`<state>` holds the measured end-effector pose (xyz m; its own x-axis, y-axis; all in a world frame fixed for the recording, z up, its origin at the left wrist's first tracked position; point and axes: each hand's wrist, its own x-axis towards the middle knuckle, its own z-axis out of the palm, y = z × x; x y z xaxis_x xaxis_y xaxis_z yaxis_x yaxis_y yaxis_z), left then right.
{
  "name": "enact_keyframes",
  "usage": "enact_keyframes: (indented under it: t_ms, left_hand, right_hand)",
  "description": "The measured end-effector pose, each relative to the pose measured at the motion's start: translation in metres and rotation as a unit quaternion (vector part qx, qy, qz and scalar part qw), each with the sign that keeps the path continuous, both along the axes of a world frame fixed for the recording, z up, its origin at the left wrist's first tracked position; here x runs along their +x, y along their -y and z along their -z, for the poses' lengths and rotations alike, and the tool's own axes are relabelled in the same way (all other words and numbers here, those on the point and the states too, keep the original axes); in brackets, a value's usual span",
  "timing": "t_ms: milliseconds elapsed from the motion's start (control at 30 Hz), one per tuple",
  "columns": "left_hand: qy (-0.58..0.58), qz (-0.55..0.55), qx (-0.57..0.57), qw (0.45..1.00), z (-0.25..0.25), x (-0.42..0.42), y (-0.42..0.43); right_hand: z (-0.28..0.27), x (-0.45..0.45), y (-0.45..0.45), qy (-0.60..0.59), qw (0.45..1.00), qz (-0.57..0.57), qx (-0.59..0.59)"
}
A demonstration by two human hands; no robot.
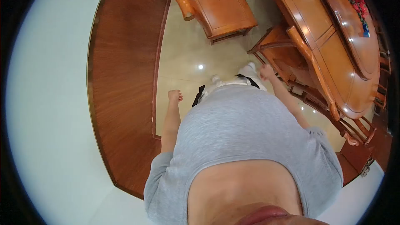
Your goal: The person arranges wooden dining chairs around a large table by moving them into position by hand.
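Note:
My left hand (175, 96) hangs at my side on the left, close to the wood panelling. Its fingers are curled in, and nothing shows in them. On the other side, my right hand (266, 71) is beside a wooden chair (284, 54), with a small gap that is hard to judge. That hand is small and blurred, so its fingers cannot be made out. Between the hands are my grey shirt (237, 121), light trousers with dark patches and a white shoe (250, 65).
Dark wood panelling (125, 66) runs along the left, beside a pale wall (50, 83). Ahead stands another wooden chair (225, 9) on the shiny tiled floor (187, 64). A large wooden table (333, 58) fills the right, with red flowers (358, 5) on its raised round top.

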<state>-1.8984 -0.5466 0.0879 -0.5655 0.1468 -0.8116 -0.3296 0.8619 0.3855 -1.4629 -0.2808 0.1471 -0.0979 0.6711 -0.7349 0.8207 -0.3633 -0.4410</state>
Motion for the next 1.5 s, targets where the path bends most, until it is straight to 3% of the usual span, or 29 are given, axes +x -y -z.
enact_keyframes:
  t_ms: [67, 133, 167, 233, 300, 367, 433, 567, 633, 700, 767, 833, 867, 900, 933, 967, 1000, 1100, 1133, 1200, 1233, 1300, 1367, 1433, 1500]
  left_hand:
    - [0.011, -0.036, 0.006, 0.999, -0.015, -0.002, 0.013]
    - [0.031, -0.049, 0.024, 0.998, -0.02, 0.004, 0.019]
    - [0.045, -0.063, 0.048, 0.996, -0.02, 0.008, 0.019]
    - [0.056, -0.055, 0.043, 0.996, -0.02, 0.021, 0.008]
    - [0.062, -0.05, 0.045, 0.996, -0.008, 0.026, -0.004]
    - [0.077, 0.009, 0.132, 0.988, 0.021, 0.023, -0.004]
    - [0.067, 0.028, 0.135, 0.988, 0.023, 0.011, -0.007]
    - [0.072, 0.064, 0.078, 0.992, -0.014, -0.051, -0.015]
    - [0.074, 0.013, 0.035, 0.997, -0.013, -0.098, -0.012]
    - [0.078, -0.029, -0.013, 0.996, -0.015, -0.155, -0.003]
    - [-0.043, 0.173, -0.003, 0.984, -0.009, -0.239, -0.004]
    - [-0.144, 0.369, 0.018, 0.918, 0.004, -0.298, -0.012]
    - [-0.193, 0.458, 0.026, 0.867, -0.004, -0.258, -0.005]
    - [-0.186, 0.467, 0.021, 0.864, -0.015, -0.259, -0.012]
    - [-0.083, 0.169, 0.051, 0.981, -0.039, -0.263, -0.043]
    - [0.032, -0.148, 0.069, 0.986, -0.057, -0.262, -0.071]
    - [0.036, -0.135, 0.072, 0.988, -0.067, -0.261, -0.094]
    - [0.019, -0.076, 0.064, 0.995, -0.079, -0.253, -0.145]
    - [0.052, -0.01, 0.067, 0.996, -0.079, -0.252, -0.164]
    - [0.106, 0.097, 0.066, 0.988, -0.069, -0.246, -0.194]
    - [0.125, 0.135, 0.063, 0.981, -0.059, -0.242, -0.208]
    - [0.162, 0.208, 0.09, 0.96, -0.008, -0.255, -0.221]
    - [-0.06, 0.506, 0.062, 0.858, -0.029, -0.24, -0.262]
    - [-0.176, 0.6, 0.096, 0.775, -0.081, -0.21, -0.304]
    - [-0.201, 0.602, 0.151, 0.758, -0.094, -0.196, -0.346]
  right_hand:
    - [0.01, -0.032, -0.029, -0.059, 0.996, 0.032, 0.066]
    - [0.032, -0.061, -0.065, -0.107, 0.993, 0.0, 0.039]
    - [0.011, -0.084, -0.074, -0.098, 0.994, -0.024, 0.048]
    - [-0.05, -0.128, -0.08, -0.197, 0.98, 0.02, 0.029]
    - [-0.059, -0.164, -0.101, -0.197, 0.98, 0.024, -0.018]
    - [-0.075, -0.202, -0.111, -0.198, 0.979, 0.032, -0.033]
    - [-0.095, -0.243, -0.115, -0.228, 0.955, 0.155, -0.109]
    - [-0.066, -0.315, -0.139, -0.279, 0.909, 0.222, -0.217]
    - [-0.021, -0.329, -0.154, -0.452, 0.811, 0.251, -0.274]
    - [0.002, -0.327, -0.16, -0.404, 0.822, 0.283, -0.285]
    - [0.003, -0.33, -0.162, -0.368, 0.862, 0.211, -0.277]
    - [0.008, -0.33, -0.156, -0.329, 0.872, 0.247, -0.264]
    - [0.012, -0.28, -0.141, -0.335, 0.868, 0.259, -0.26]
    - [0.009, -0.274, -0.139, -0.342, 0.864, 0.268, -0.255]
    - [0.001, -0.277, -0.137, -0.341, 0.863, 0.276, -0.248]
    - [-0.008, -0.275, -0.129, -0.324, 0.868, 0.295, -0.233]
    - [-0.015, -0.273, -0.123, -0.309, 0.872, 0.315, -0.214]
    - [-0.034, -0.261, -0.12, -0.31, 0.869, 0.306, -0.236]
    - [-0.034, -0.257, -0.113, -0.31, 0.864, 0.319, -0.235]
    - [-0.023, -0.241, -0.087, -0.498, 0.836, 0.229, -0.01]
    - [0.007, -0.229, -0.085, -0.502, 0.834, 0.231, -0.013]
    - [0.079, -0.214, -0.1, -0.738, 0.615, 0.214, -0.178]
    - [0.049, -0.202, -0.087, -0.707, 0.552, 0.405, -0.176]
    - [0.014, -0.19, -0.086, -0.616, 0.602, 0.468, -0.195]
    - [0.028, -0.18, -0.091, -0.532, 0.66, 0.489, -0.205]
